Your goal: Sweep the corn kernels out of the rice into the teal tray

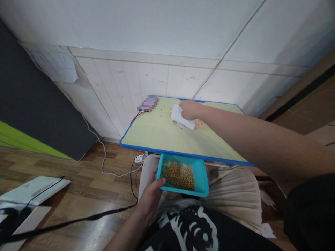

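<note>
Our right hand (188, 108) presses a white cloth (181, 118) closed-fisted onto the surface (157, 134); our left hand (151, 195) pinches the teal tray (200, 172) of beans (179, 175) below its edge.

place: home room | cues: wood floor (86, 195), white wall panelling (125, 90), small folding table (162, 136)

The device (148, 103) at the table's (157, 136) far corner is pixelated beyond telling. The tray's (202, 176) far rim is hidden under the table edge, the left hand's (150, 195) fingers beneath the tray. The right hand's (188, 108) fingertips hide behind a white piece (180, 118), cloth or card unclear; bits (201, 122) beside it are too small to name.
</note>
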A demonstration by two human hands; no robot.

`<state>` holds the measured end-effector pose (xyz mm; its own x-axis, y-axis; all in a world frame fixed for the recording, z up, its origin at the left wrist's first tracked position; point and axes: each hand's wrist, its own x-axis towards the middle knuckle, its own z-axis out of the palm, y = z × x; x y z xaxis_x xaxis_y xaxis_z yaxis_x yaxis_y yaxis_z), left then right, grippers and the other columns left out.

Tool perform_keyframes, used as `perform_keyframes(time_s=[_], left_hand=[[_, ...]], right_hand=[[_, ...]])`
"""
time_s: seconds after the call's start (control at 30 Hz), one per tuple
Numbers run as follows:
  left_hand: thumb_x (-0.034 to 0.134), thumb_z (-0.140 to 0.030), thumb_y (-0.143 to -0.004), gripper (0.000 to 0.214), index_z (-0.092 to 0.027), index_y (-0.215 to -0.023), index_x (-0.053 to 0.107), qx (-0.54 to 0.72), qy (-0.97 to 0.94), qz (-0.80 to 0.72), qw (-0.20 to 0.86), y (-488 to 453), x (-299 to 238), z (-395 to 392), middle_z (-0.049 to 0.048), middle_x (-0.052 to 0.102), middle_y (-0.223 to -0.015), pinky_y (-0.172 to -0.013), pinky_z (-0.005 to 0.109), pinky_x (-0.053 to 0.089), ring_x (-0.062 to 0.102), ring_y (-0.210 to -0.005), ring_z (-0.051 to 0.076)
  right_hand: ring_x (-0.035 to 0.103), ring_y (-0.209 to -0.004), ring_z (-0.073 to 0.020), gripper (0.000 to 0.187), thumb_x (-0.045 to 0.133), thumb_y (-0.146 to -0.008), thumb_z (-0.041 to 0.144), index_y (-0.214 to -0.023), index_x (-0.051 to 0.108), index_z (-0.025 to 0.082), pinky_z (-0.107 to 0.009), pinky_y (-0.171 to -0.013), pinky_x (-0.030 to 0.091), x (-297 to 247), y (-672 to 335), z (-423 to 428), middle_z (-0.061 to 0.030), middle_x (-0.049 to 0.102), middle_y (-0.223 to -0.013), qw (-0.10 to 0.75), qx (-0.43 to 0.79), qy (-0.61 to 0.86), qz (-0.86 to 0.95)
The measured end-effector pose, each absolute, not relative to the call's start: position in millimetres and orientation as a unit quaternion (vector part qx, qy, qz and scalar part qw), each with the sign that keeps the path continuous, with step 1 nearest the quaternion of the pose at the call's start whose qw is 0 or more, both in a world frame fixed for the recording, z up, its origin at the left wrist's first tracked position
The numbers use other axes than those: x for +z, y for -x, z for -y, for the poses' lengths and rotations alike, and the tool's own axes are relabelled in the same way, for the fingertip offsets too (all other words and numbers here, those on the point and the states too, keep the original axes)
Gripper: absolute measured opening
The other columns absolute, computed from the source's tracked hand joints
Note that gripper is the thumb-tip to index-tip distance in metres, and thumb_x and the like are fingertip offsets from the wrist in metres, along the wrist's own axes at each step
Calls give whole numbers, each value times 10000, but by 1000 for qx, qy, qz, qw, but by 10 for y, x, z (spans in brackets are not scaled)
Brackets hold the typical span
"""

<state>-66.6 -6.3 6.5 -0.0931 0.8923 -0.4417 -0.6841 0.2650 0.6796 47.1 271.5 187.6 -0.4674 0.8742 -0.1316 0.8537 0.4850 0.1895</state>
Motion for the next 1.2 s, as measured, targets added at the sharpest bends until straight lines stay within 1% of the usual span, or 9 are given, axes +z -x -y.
perform_keyframes(time_s=[0.2,0.4,0.5,0.63,0.7,0.77,0.9,1.03,1.2], left_hand=[[885,-321,-633,775,-254,-1382,695,595,-125,-451,654,705,73,77,94,824,-1199,-1107,511,523,712,-1267,376],[897,-364,-646,839,-243,-1445,673,612,-121,-445,642,812,27,102,114,812,-1283,-1134,523,513,691,-1313,400],[889,-360,-689,789,-237,-1441,684,611,-123,-444,644,870,-5,113,113,812,-1297,-1132,508,522,683,-1336,393],[859,-345,-729,751,-238,-1451,681,622,-108,-456,628,923,-32,118,107,815,-1305,-1094,492,550,714,-1287,371],[856,-341,-732,767,-250,-1472,672,617,-108,-458,631,944,-35,113,104,811,-1319,-1094,495,554,724,-1272,365],[858,-340,-735,781,-265,-1488,665,611,-113,-458,635,963,-34,106,100,807,-1332,-1101,504,554,729,-1270,366],[867,-346,-731,798,-256,-1497,659,610,-112,-453,640,989,-31,94,108,806,-1337,-1104,516,560,728,-1276,380],[868,-353,-743,797,-252,-1504,652,604,-117,-445,651,1003,-21,87,111,790,-1375,-1111,521,560,722,-1286,383],[873,-350,-744,788,-250,-1495,655,606,-122,-437,653,1010,-14,73,121,778,-1397,-1122,530,549,713,-1299,390]], right_hand=[[691,-1285,-344,516,567,-919,88,-1414,700,31,-373,-1017,559,1888,-480,-2724,-275,686,-1468,99,41,-492,-864],[704,-1269,-340,505,572,-928,88,-1413,707,48,-377,-1008,568,1886,-481,-2727,-266,708,-1441,100,38,-495,-862],[700,-1286,-348,488,574,-935,80,-1401,711,35,-371,-1012,566,1891,-481,-2703,-281,699,-1448,93,29,-495,-863],[697,-1290,-352,479,551,-959,82,-1411,694,13,-378,-1012,557,1893,-498,-2656,-300,693,-1442,95,28,-484,-869],[697,-1286,-338,479,543,-970,98,-1423,683,24,-362,-998,549,1888,-514,-2638,-288,693,-1447,98,29,-481,-871],[693,-1281,-318,474,550,-968,111,-1420,686,58,-339,-973,541,1878,-535,-2629,-260,700,-1451,97,31,-479,-872],[697,-1242,-301,463,557,-957,115,-1397,700,113,-322,-923,539,1847,-576,-2634,-222,720,-1429,91,30,-466,-880],[708,-1202,-303,474,570,-948,101,-1405,696,109,-332,-912,543,1829,-596,-2622,-228,721,-1417,86,22,-458,-885],[712,-1227,-315,477,565,-962,87,-1418,701,109,-343,-932,549,1858,-598,-2557,-230,717,-1427,93,15,-458,-884]])
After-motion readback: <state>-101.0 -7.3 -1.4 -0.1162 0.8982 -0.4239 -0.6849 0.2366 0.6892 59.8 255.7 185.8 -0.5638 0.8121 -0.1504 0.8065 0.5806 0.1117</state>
